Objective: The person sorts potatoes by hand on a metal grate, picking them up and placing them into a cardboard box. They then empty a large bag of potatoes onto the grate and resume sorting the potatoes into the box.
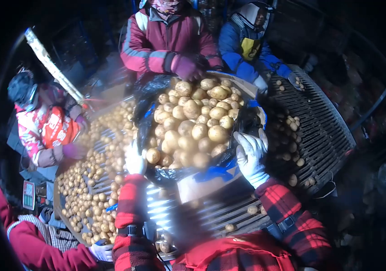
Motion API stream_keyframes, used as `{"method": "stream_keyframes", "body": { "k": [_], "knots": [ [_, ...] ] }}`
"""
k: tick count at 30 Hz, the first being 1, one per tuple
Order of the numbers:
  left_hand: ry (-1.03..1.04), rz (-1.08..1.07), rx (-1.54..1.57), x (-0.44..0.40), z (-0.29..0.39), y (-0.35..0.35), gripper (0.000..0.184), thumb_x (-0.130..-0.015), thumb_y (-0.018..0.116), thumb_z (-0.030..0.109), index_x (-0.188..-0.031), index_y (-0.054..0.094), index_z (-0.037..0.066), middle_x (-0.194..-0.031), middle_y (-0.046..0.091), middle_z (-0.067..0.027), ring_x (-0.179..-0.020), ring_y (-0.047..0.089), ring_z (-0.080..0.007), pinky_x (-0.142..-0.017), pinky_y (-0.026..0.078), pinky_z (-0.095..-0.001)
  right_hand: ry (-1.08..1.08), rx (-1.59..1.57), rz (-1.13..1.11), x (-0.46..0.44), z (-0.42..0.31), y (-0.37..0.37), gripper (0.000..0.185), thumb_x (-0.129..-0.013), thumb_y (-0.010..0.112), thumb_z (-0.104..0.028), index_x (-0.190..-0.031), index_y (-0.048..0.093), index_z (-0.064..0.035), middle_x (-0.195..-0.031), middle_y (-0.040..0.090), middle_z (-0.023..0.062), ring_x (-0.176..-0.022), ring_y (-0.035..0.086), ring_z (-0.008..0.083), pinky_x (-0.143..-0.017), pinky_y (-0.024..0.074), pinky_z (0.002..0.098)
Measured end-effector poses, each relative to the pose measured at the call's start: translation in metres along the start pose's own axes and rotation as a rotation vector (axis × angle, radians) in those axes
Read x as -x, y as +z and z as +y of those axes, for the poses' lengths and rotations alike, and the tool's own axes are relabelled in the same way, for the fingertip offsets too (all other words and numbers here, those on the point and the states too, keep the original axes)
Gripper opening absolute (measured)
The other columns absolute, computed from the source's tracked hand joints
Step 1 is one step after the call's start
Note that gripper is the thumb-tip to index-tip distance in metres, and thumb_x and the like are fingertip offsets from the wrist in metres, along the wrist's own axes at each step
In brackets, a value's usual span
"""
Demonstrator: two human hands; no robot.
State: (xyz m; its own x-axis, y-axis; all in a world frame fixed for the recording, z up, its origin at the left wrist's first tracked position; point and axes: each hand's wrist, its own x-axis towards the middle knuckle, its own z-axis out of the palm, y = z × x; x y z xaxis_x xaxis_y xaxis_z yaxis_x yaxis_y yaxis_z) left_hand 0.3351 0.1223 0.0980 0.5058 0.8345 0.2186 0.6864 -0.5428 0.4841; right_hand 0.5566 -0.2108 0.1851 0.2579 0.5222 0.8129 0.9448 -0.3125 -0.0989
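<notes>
Potatoes [193, 122] fill a box lined with black plastic [145, 122] in the middle of the view. The near side of the box [206, 184] is pale cardboard with blue marks. On its left side, my left hand [136, 158], in a white glove, touches the box edge; its fingers are blurred by glare. My right hand [250, 156], also white-gloved, is at the right rim with its fingers apart, beside the plastic. The box is above a slatted metal table [215, 226].
Many loose potatoes [89, 180] lie on the slats at the left. More slats [319, 131] with scattered potatoes extend right. Co-workers stand behind the box, at the back right and at the left; another person's sleeve and gloved hand [101, 251] are at the lower left.
</notes>
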Motion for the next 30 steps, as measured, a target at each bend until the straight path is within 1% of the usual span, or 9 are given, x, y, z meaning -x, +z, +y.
{"method": "stream_keyframes", "body": {
  "k": [5, 12, 14, 18, 22, 24, 26, 28, 30],
  "knots": [
    [0.059, 0.066, -0.148, -0.009, -0.032, 0.03, 0.063, -0.091, 0.058, 0.034, -0.15, 0.039, 0.022, -0.124, 0.053, -0.0208, -0.106, 0.058, -0.0393, -0.085, 0.052, -0.0523, -0.253, -0.273, -0.311, -0.035, -0.086, -0.012, 0.051, -0.088, 0.061, -0.029, -0.134, 0.055, -0.0083, -0.127, 0.058, 0.0116, -0.118, 0.054, 0.0292, -0.109, 0.0325, 0.0526],
    [-0.071, -0.111, -0.162, -0.01, -0.025, 0.009, 0.055, -0.092, 0.056, 0.042, -0.138, 0.048, 0.014, -0.12, 0.061, -0.0238, -0.105, 0.063, -0.0409, -0.09, 0.05, -0.0504, -0.533, -0.001, -0.753, -0.017, -0.132, 0.01, 0.052, -0.091, 0.053, -0.031, -0.135, 0.052, -0.0023, -0.127, 0.057, 0.0172, -0.098, 0.059, 0.025, -0.083, 0.0452, 0.0407],
    [-0.162, -0.152, -0.079, -0.007, -0.014, -0.002, 0.053, -0.09, 0.057, 0.043, -0.133, 0.053, 0.012, -0.113, 0.066, -0.023, -0.105, 0.062, -0.0427, -0.093, 0.048, -0.0503, -0.565, 0.042, -0.618, -0.007, -0.12, 0.0, 0.047, -0.09, 0.053, -0.028, -0.131, 0.055, -0.0049, -0.116, 0.06, 0.0136, -0.086, 0.058, 0.0202, -0.074, 0.0435, 0.0365],
    [-0.218, -0.125, 0.157, -0.002, -0.011, -0.002, 0.06, -0.088, 0.067, 0.038, -0.141, 0.053, 0.013, -0.121, 0.068, -0.0126, -0.114, 0.064, -0.0255, -0.099, 0.047, -0.0354, -0.587, -0.279, -0.639, 0.01, -0.086, -0.021, 0.036, -0.084, 0.057, -0.024, -0.118, 0.062, -0.0106, -0.091, 0.058, 0.0041, -0.077, 0.058, 0.0188, -0.069, 0.0449, 0.0352],
    [-0.126, -0.06, 0.684, 0.028, -0.025, 0.016, 0.057, -0.1, 0.059, 0.032, -0.145, 0.043, 0.002, -0.135, 0.054, -0.0146, -0.123, 0.051, -0.0247, -0.102, 0.043, -0.0355, -0.326, -0.698, -0.366, -0.017, -0.004, -0.077, 0.036, -0.069, 0.07, -0.018, -0.103, 0.071, -0.0065, -0.107, 0.067, 0.0096, -0.101, 0.064, 0.0299, -0.084, 0.0519, 0.0415],
    [-0.312, 0.012, 0.858, 0.044, -0.031, 0.03, 0.062, -0.1, 0.058, 0.037, -0.148, 0.039, 0.002, -0.136, 0.053, -0.0137, -0.122, 0.051, -0.024, -0.1, 0.044, -0.0348, 0.064, -0.383, -0.241, 0.01, 0.052, -0.094, 0.029, -0.082, 0.063, -0.006, -0.111, 0.066, -0.0004, -0.117, 0.065, 0.0168, -0.107, 0.061, 0.0356, -0.099, 0.0461, 0.0434],
    [-0.625, -0.073, 0.757, 0.075, 0.041, -0.008, 0.072, -0.1, 0.057, 0.041, -0.153, 0.029, 0.002, -0.149, 0.04, -0.0178, -0.127, 0.047, -0.025, -0.102, 0.044, -0.0361, 0.858, -0.757, -0.1, 0.051, 0.107, -0.077, 0.036, -0.102, 0.055, -0.015, -0.133, 0.056, 0.0028, -0.132, 0.06, 0.0126, -0.121, 0.057, 0.0264, -0.107, 0.0419, 0.0384],
    [-0.322, 0.231, 0.788, 0.117, 0.047, 0.024, 0.074, -0.1, 0.056, 0.04, -0.155, 0.023, 0.003, -0.148, 0.039, -0.0179, -0.127, 0.046, -0.0258, -0.102, 0.043, -0.0383, 1.182, -1.007, 0.028, 0.144, 0.179, -0.021, 0.046, -0.104, 0.054, -0.022, -0.143, 0.046, -0.0003, -0.145, 0.049, 0.0134, -0.134, 0.047, 0.0241, -0.113, 0.0376, 0.037],
    [-0.325, 0.177, 0.871, 0.15, 0.089, 0.02, 0.072, -0.101, 0.055, 0.037, -0.155, 0.021, 0.003, -0.142, 0.041, -0.0157, -0.124, 0.046, -0.0259, -0.101, 0.044, -0.0397, 1.41, -0.979, -0.023, 0.23, 0.22, 0.024, 0.054, -0.101, 0.057, -0.03, -0.146, 0.044, -0.002, -0.148, 0.046, 0.0137, -0.137, 0.043, 0.0253, -0.113, 0.0379, 0.0384]
  ]
}}
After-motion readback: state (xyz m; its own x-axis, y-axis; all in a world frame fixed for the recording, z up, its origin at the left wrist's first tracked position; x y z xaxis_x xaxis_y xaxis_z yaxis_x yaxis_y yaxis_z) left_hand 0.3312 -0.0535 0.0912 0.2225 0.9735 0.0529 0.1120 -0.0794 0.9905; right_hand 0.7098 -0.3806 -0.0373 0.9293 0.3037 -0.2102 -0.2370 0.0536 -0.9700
